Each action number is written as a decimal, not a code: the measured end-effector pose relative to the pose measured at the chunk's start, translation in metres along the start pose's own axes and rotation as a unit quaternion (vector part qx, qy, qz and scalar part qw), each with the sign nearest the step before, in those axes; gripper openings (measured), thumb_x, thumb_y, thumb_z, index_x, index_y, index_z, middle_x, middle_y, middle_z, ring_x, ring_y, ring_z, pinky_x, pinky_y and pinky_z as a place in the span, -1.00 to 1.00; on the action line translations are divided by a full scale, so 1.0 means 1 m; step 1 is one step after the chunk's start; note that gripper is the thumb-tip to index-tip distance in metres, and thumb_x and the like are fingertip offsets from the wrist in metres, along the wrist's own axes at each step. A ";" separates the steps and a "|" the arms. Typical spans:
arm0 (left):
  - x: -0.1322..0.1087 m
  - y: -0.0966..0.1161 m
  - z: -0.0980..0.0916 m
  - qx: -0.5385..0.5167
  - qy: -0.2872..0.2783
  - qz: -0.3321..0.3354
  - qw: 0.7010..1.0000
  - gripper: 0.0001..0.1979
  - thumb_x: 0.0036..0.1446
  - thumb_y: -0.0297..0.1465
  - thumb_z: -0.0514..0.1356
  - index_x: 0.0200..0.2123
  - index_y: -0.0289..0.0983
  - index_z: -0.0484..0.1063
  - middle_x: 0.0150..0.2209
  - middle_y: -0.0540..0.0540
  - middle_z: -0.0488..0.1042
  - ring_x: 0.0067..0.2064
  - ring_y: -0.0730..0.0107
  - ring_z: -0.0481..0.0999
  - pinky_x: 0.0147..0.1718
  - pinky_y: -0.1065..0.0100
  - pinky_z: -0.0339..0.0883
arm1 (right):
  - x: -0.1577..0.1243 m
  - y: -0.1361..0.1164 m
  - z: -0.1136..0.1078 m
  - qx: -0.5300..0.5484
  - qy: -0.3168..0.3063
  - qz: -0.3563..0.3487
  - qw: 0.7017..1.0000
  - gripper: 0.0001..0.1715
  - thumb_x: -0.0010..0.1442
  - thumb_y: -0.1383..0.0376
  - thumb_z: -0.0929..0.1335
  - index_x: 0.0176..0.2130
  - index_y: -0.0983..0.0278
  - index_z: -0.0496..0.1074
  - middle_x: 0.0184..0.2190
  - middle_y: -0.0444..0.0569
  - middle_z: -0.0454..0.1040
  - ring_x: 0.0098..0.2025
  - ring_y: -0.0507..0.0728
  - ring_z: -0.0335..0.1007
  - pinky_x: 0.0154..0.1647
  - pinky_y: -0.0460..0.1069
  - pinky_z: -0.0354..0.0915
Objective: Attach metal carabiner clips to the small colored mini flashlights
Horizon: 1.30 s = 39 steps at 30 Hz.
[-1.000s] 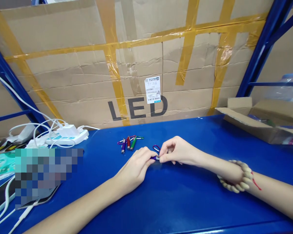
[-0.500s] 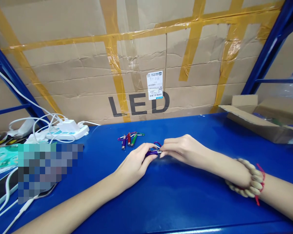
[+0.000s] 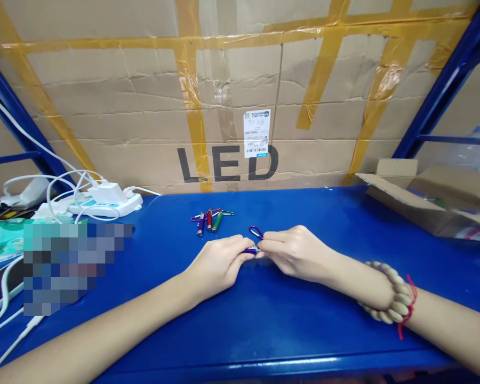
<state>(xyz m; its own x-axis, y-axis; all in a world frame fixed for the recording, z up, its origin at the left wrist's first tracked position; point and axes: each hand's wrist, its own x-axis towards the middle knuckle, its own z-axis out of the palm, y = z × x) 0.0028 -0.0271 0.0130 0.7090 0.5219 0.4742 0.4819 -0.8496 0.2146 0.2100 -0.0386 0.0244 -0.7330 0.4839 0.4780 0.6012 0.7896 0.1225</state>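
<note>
My left hand (image 3: pixel 218 264) and my right hand (image 3: pixel 290 252) meet over the blue shelf surface (image 3: pixel 264 320), both pinched on one small purple keychain flashlight (image 3: pixel 251 249). Its purple carabiner clip (image 3: pixel 256 231) sticks up just behind my fingers. The left fingers hold the body, the right fingertips grip its silver end. Three more small flashlights (image 3: pixel 208 220), purple, red and green with clips, lie side by side a little behind my left hand. A beaded bracelet (image 3: pixel 388 293) with a red cord circles my right wrist.
A taped cardboard box marked LED (image 3: pixel 232 106) forms the back wall. A white power strip with chargers and cables (image 3: pixel 100 202) lies at the left, with papers and a phone in front of it. An open cardboard box (image 3: pixel 432 205) sits at the right. Blue rack posts stand on both sides.
Both hands stay pinched on the purple flashlight. They have drawn slightly nearer together, and the view has shifted a little.
</note>
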 end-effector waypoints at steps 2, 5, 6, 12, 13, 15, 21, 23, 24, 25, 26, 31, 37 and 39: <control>-0.001 0.000 0.000 0.017 0.000 0.007 1.000 -0.79 0.27 -0.45 -0.03 -0.31 -0.28 0.39 -0.40 -0.04 0.46 -0.37 0.42 0.46 -0.38 0.45 0.30 | 0.002 -0.004 0.002 0.060 0.006 0.027 0.998 -0.60 0.31 0.32 0.13 -0.50 0.31 0.33 -0.56 -0.07 0.38 -0.58 -0.04 0.17 -0.55 -0.10 -0.04; -0.002 0.000 -0.001 0.037 0.008 0.008 0.999 -0.78 0.27 -0.44 -0.04 -0.30 -0.28 0.39 -0.40 -0.03 0.46 -0.38 0.42 0.46 -0.40 0.45 0.29 | 0.007 -0.011 0.000 0.197 0.000 0.096 0.976 -0.56 0.31 0.22 0.17 -0.54 0.31 0.32 -0.60 -0.06 0.39 -0.57 -0.03 0.25 -0.49 -0.12 0.11; -0.002 0.001 -0.001 0.043 0.012 0.008 0.999 -0.78 0.27 -0.44 -0.04 -0.30 -0.27 0.39 -0.40 -0.03 0.46 -0.38 0.42 0.47 -0.40 0.46 0.29 | 0.009 -0.013 -0.001 0.251 -0.015 0.132 0.959 -0.56 0.30 0.19 0.19 -0.55 0.31 0.32 -0.63 -0.08 0.38 -0.59 -0.03 0.25 -0.49 -0.12 0.14; -0.003 0.003 -0.003 0.081 0.045 0.014 0.996 -0.75 0.27 -0.43 -0.06 -0.27 -0.26 0.42 -0.41 -0.03 0.47 -0.37 0.44 0.48 -0.39 0.48 0.32 | 0.017 -0.021 -0.008 0.510 -0.103 0.308 0.797 -0.55 0.12 0.01 0.31 -0.56 0.30 0.30 -0.79 -0.23 0.22 -0.78 -0.07 0.09 -0.73 -0.15 0.05; -0.003 0.003 -0.002 0.088 0.055 0.016 0.994 -0.75 0.27 -0.43 -0.06 -0.25 -0.25 0.42 -0.41 -0.04 0.47 -0.37 0.44 0.48 -0.39 0.47 0.33 | 0.018 -0.022 -0.008 0.542 -0.104 0.319 0.770 -0.56 0.09 0.01 0.33 -0.57 0.30 0.29 -0.80 -0.24 0.20 -0.78 -0.07 0.09 -0.75 -0.16 0.03; -0.003 0.002 -0.002 0.103 0.072 0.024 0.992 -0.74 0.28 -0.43 -0.06 -0.22 -0.25 0.43 -0.41 -0.04 0.47 -0.37 0.43 0.49 -0.38 0.47 0.34 | 0.019 -0.021 -0.008 0.606 -0.104 0.344 0.710 -0.59 0.04 0.04 0.37 -0.57 0.31 0.29 -0.79 -0.26 0.17 -0.78 -0.09 0.07 -0.77 -0.17 -0.02; -0.002 0.002 0.000 0.097 0.078 0.023 0.992 -0.73 0.30 -0.42 -0.06 -0.10 -0.25 0.41 -0.33 -0.05 0.52 -0.30 0.41 0.52 -0.32 0.45 0.39 | 0.021 -0.019 -0.010 0.704 -0.105 0.400 0.578 -0.64 0.00 0.14 0.42 -0.54 0.33 0.27 -0.73 -0.30 0.07 -0.73 -0.14 -0.02 -0.78 -0.21 -0.11; -0.002 0.002 0.000 0.079 0.069 0.009 0.994 -0.72 0.30 -0.41 -0.06 -0.06 -0.24 0.39 -0.24 -0.06 0.53 -0.24 0.41 0.54 -0.28 0.45 0.41 | 0.021 -0.018 -0.010 0.707 -0.101 0.398 0.575 -0.60 0.00 0.10 0.43 -0.54 0.32 0.25 -0.73 -0.30 0.07 -0.73 -0.14 -0.02 -0.78 -0.21 -0.10; -0.001 0.002 0.001 0.069 0.066 0.002 0.995 -0.72 0.30 -0.41 -0.06 -0.04 -0.23 0.38 -0.21 -0.07 0.53 -0.21 0.40 0.54 -0.25 0.44 0.42 | 0.021 -0.018 -0.009 0.707 -0.098 0.395 0.579 -0.58 0.01 0.08 0.42 -0.55 0.32 0.24 -0.73 -0.30 0.07 -0.73 -0.13 -0.01 -0.79 -0.20 -0.10; -0.001 0.002 0.001 0.061 0.064 -0.006 0.996 -0.71 0.30 -0.41 -0.06 -0.02 -0.23 0.37 -0.19 -0.07 0.53 -0.19 0.40 0.54 -0.22 0.44 0.42 | 0.021 -0.018 -0.009 0.706 -0.095 0.391 0.583 -0.56 0.02 0.05 0.42 -0.55 0.31 0.23 -0.73 -0.30 0.07 -0.74 -0.13 -0.01 -0.79 -0.20 -0.09; -0.001 0.002 0.002 0.053 0.063 -0.013 0.997 -0.71 0.30 -0.41 -0.06 -0.01 -0.24 0.37 -0.20 -0.06 0.53 -0.18 0.39 0.54 -0.19 0.42 0.42 | 0.021 -0.017 -0.008 0.705 -0.093 0.386 0.588 -0.54 0.03 0.03 0.41 -0.55 0.31 0.23 -0.74 -0.30 0.06 -0.74 -0.13 0.00 -0.79 -0.20 -0.09; -0.001 0.004 0.002 0.032 0.055 -0.039 0.997 -0.72 0.29 -0.41 -0.04 -0.04 -0.22 0.39 -0.24 -0.05 0.54 -0.13 0.35 0.54 -0.12 0.37 0.42 | 0.021 -0.016 -0.005 0.687 -0.095 0.379 0.613 -0.49 0.02 -0.05 0.39 -0.56 0.31 0.24 -0.72 -0.28 0.12 -0.73 -0.12 0.04 -0.79 -0.20 -0.05; 0.001 0.006 -0.001 -0.005 0.046 -0.079 0.996 -0.74 0.27 -0.41 -0.02 -0.06 -0.18 0.39 -0.12 -0.02 0.54 -0.11 0.36 0.54 -0.12 0.38 0.41 | 0.021 -0.012 0.000 0.502 -0.065 0.346 0.790 -0.42 0.06 -0.14 0.31 -0.56 0.32 0.34 -0.74 -0.21 0.22 -0.72 -0.07 0.13 -0.72 -0.15 0.05; 0.002 0.006 -0.002 -0.011 0.046 -0.096 0.994 -0.76 0.26 -0.39 -0.01 -0.07 -0.18 0.38 -0.10 -0.02 0.54 -0.12 0.36 0.54 -0.17 0.40 0.41 | 0.020 -0.009 0.002 0.390 -0.007 0.323 0.862 -0.45 0.06 -0.11 0.34 -0.54 0.32 0.40 -0.70 -0.17 0.31 -0.68 -0.06 0.18 -0.63 -0.14 0.10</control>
<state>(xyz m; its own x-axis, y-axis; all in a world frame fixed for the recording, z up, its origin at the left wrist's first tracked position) 0.0057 -0.0310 0.0170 0.5546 0.6662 0.4986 0.5918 -0.7370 0.3265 0.1896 -0.0357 0.0311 -0.3324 0.9180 0.2162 0.4930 0.3646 -0.7900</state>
